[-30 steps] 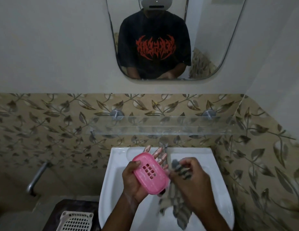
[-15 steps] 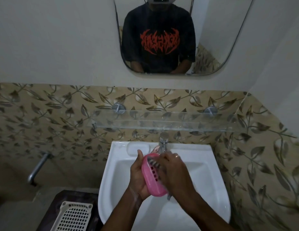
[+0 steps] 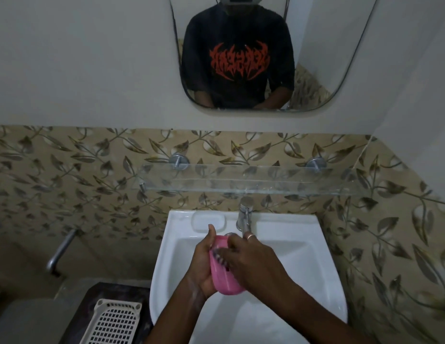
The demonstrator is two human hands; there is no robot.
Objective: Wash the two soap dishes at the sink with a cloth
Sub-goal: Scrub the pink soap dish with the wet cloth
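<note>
Head view: we cup the pink soap dish (image 3: 223, 274) from the left in our left hand (image 3: 204, 266), thumb raised along its upper edge. Our right hand (image 3: 251, 264) presses flat on the dish's face, fingers curled over a dark cloth (image 3: 220, 256) barely showing. Tilted on edge, the oval dish sits over the white sink (image 3: 303, 256), just below the tap (image 3: 245, 214).

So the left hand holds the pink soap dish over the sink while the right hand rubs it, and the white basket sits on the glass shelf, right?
Not quite. The white basket sits on the dark surface left of the sink, not on the glass shelf, as the head view shows. The rest stands: left hand holds the pink soap dish, right hand rubs it.
</note>
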